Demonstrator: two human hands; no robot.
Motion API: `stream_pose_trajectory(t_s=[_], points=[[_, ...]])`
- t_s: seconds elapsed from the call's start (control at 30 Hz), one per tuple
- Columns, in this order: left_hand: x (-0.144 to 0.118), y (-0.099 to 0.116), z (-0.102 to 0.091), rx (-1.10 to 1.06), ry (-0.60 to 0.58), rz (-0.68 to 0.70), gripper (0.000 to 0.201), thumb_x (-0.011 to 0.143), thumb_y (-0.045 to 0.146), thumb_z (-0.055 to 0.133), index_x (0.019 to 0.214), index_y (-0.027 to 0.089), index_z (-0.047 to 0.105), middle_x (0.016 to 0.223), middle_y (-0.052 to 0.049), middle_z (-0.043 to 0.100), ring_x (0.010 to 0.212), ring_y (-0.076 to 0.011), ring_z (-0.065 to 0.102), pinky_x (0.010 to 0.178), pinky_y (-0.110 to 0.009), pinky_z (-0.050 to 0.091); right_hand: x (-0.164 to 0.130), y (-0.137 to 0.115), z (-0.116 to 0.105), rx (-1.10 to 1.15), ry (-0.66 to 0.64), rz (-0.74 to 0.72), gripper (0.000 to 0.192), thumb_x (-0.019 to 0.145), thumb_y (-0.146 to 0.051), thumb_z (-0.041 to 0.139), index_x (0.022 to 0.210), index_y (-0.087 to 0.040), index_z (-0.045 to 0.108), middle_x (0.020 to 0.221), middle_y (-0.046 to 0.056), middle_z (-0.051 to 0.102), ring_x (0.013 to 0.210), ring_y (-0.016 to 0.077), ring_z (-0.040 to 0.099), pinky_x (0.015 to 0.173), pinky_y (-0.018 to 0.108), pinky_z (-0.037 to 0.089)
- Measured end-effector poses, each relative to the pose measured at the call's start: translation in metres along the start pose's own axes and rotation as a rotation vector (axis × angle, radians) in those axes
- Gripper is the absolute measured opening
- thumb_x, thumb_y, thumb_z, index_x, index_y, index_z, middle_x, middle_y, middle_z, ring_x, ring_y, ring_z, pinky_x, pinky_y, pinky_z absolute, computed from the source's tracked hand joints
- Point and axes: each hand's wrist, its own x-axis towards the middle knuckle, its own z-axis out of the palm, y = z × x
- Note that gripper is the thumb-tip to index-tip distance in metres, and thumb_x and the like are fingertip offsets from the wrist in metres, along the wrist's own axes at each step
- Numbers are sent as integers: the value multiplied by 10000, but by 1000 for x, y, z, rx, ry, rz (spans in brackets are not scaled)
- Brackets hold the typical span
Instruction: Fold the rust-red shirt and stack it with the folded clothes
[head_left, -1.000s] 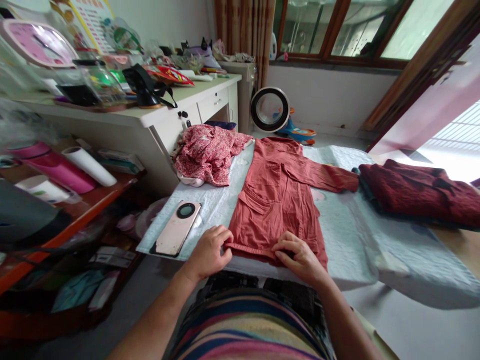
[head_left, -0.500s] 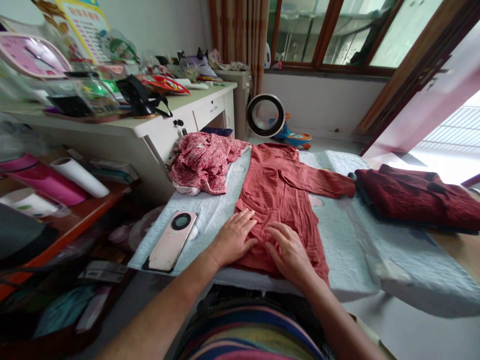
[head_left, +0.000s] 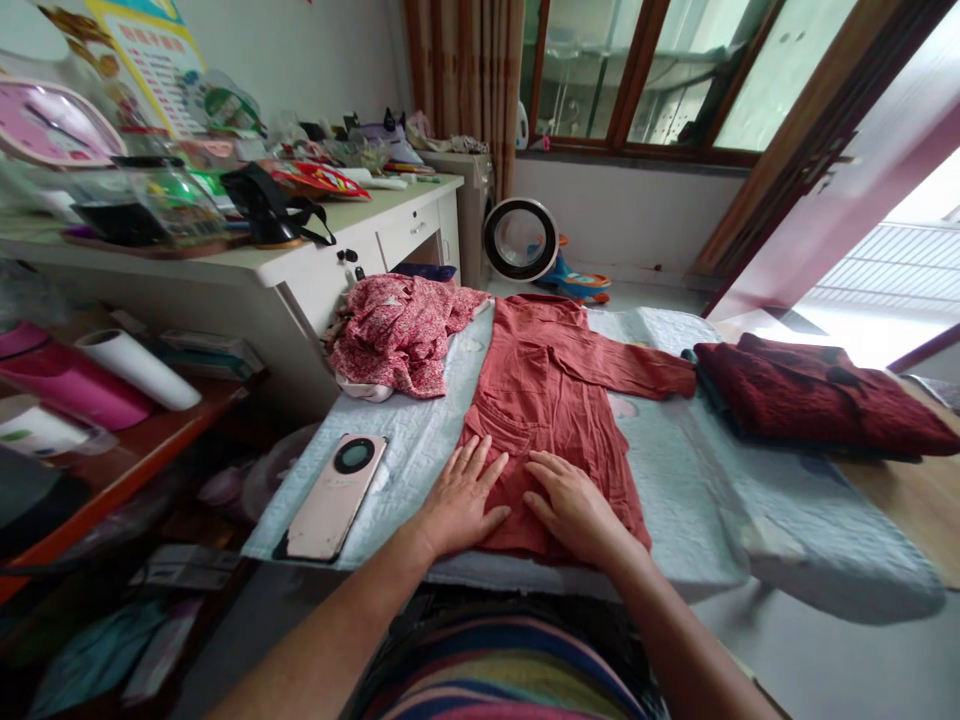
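Note:
A rust-red long-sleeved shirt lies spread on the light blue cloth of the table, with one sleeve stretched to the right. My left hand rests flat on its near left edge, fingers extended. On the near right part of the shirt lies my right hand, fingers out and palm down. Both hands are open and grip nothing. Left of my left hand is a pink phone, back side up. Beyond the phone sits a crumpled red floral garment.
Folded dark red clothes are stacked at the table's right. A cluttered white desk stands at the left, above a shelf with a pink container. Farther back are a round washer door and a blue toy.
My right hand has flattened onto the shirt, its fingers straighter than before. My left hand stays on the shirt's left edge. The whole view has shifted slightly.

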Motion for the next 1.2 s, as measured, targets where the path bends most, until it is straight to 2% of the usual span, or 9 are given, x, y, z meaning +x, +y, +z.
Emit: stream_pose_trajectory(t_s=[0.07, 0.13, 0.23, 0.33, 0.57, 0.9, 0.97, 1.07, 1.2], points=[[2, -1, -5, -36, -9, 7, 738, 802, 504, 632, 1450, 254, 379, 1574, -136, 266, 1454, -338, 216, 1139, -539, 258, 10, 0, -5, 34, 75, 14, 358, 962, -255, 403, 1243, -167, 605, 1292, 116, 620, 1215, 214, 555, 1044, 369, 414], [9, -2, -11, -70, 12, -1, 600, 839, 466, 603, 1382, 247, 470, 1520, -130, 374, 1411, -331, 315, 1109, -534, 315, 19, 1, -2, 3, 147, 18, 404, 962, -238, 384, 1322, -154, 546, 1402, 127, 533, 1317, 223, 464, 1091, 394, 365], [27, -4, -17, -89, 129, -26, 374, 945, 290, 433, 1285, 192, 554, 1429, -125, 498, 1343, -266, 429, 1097, -476, 362, 27, 2, 16, -90, 122, 19, 513, 937, -290, 452, 1426, -135, 442, 1537, 119, 356, 1437, 252, 278, 1166, 447, 238], [44, -7, -10, -54, 172, 5, 417, 936, 181, 388, 1333, 145, 512, 1471, -133, 455, 1384, -240, 384, 1138, -444, 327, 27, 2, 34, -152, 65, 44, 566, 925, -373, 486, 1437, -138, 435, 1557, 114, 315, 1453, 260, 235, 1186, 462, 166], [47, -18, 16, 74, 115, -54, 543, 930, 363, 480, 1444, 210, 395, 1539, -126, 356, 1427, -288, 312, 1138, -510, 303, 21, 3, 39, -171, 58, 117, 644, 906, -418, 494, 1472, -135, 373, 1574, 125, 262, 1464, 265, 203, 1177, 485, 174], [38, -27, 8, -3, 87, -13, 503, 938, 254, 430, 1436, 179, 406, 1542, -138, 344, 1437, -269, 293, 1152, -495, 280, 12, 5, 16, -45, 132, 100, 602, 785, -60, 385, 1376, -69, 498, 1479, 148, 440, 1396, 207, 362, 1154, 378, 298], [37, -28, 9, -34, 96, -2, 487, 944, 232, 394, 1424, 154, 420, 1527, -138, 373, 1427, -255, 313, 1151, -468, 296, 13, -5, 17, -44, 164, 18, 560, 839, -101, 393, 1390, -121, 490, 1502, 106, 419, 1417, 202, 322, 1172, 402, 262], [36, -30, 10, -49, 107, 14, 479, 948, 201, 349, 1416, 135, 425, 1514, -128, 398, 1418, -228, 333, 1153, -429, 309, 12, -18, 26, -58, 71, -103, 532, 908, -246, 443, 1435, -173, 440, 1538, 69, 363, 1442, 211, 270, 1188, 441, 210], [31, -30, 8, 24, 121, -56, 502, 950, 256, 390, 1447, 181, 385, 1540, -104, 362, 1427, -247, 318, 1148, -482, 304, 7, -21, 35, -112, -34, -58, 595, 914, -365, 493, 1460, -147, 405, 1546, 98, 336, 1437, 242, 284, 1186, 450, 201]])
